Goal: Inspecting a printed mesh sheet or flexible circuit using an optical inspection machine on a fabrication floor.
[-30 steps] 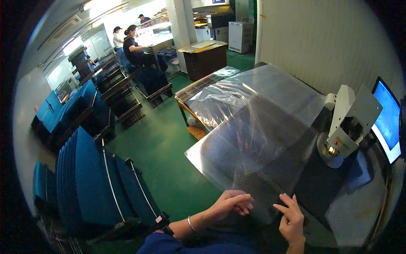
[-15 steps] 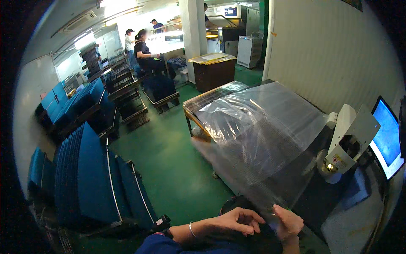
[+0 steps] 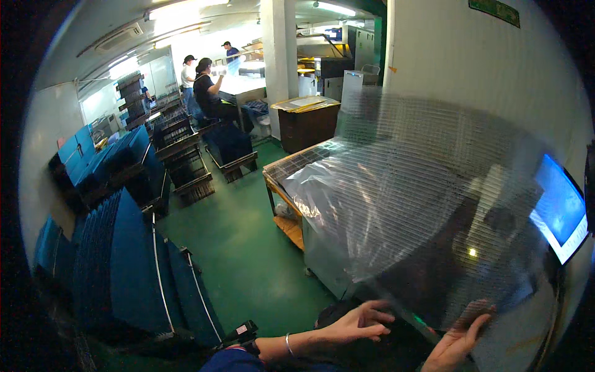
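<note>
A large see-through film sheet (image 3: 427,155) with a fine dark pattern stands raised and tilted over the worktable, its outline smeared by motion. At its lower right edge my right hand (image 3: 455,344) grips it, thumb on the near side and fingers seen through the film. My left hand (image 3: 359,322) is beside the sheet's lower left corner, fingers loosely apart and holding nothing that I can see. Crumpled clear plastic (image 3: 319,189) lies on the worktable (image 3: 276,170) beyond. Through the film show a pale desktop device (image 3: 489,211) and part of a lit monitor (image 3: 567,214).
Racks of upright blue boards (image 3: 133,260) line the left, with dark racks (image 3: 186,170) behind. A brown box (image 3: 304,127) stands by the pillar (image 3: 280,56). Co-workers (image 3: 214,93) are at a bright bench farther back. Green floor (image 3: 235,248) runs between racks and table.
The film sheet has swung up and right, now spreading before the device and part of the monitor. My right hand has moved right and slightly down with it; the left has shifted slightly right.
</note>
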Action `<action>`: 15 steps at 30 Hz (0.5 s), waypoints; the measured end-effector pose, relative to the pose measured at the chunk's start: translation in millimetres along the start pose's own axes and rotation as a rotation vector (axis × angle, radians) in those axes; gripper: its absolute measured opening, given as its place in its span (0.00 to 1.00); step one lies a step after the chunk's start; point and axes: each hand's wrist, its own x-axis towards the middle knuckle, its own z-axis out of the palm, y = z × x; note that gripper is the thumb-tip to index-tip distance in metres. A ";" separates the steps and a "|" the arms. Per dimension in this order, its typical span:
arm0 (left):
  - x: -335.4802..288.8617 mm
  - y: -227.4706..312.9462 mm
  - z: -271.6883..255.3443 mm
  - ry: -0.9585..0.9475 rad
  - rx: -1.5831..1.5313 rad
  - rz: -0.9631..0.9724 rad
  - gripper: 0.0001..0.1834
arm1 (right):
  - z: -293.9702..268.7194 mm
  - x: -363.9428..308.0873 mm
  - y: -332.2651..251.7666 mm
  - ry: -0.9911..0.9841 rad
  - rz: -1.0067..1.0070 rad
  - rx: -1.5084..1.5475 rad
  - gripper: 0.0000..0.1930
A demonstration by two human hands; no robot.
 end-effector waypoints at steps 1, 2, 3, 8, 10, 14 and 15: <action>-0.5 0.9 3.7 0.047 -0.065 0.094 0.31 | -8.7 -3.3 0.1 0.009 0.060 0.027 0.15; 0.1 0.3 5.4 0.090 -0.139 0.181 0.31 | -23.4 -7.0 4.1 0.024 0.114 0.046 0.16; -1.1 5.7 8.8 0.257 -0.114 0.245 0.30 | -34.5 -10.1 8.0 0.039 0.164 0.068 0.18; -10.6 31.5 -11.5 0.829 0.058 0.295 0.23 | -43.2 -47.3 39.7 -0.100 0.251 -0.309 0.19; -15.5 28.6 -33.7 0.869 0.105 0.191 0.20 | -37.0 -52.2 38.1 0.070 0.395 -0.428 0.17; -40.1 24.9 -59.5 0.991 0.078 0.125 0.16 | -59.9 -39.2 17.7 -0.013 0.664 -0.587 0.18; -43.7 28.1 -60.0 0.941 0.042 0.140 0.14 | -65.6 -37.1 14.2 -0.027 0.659 -0.650 0.18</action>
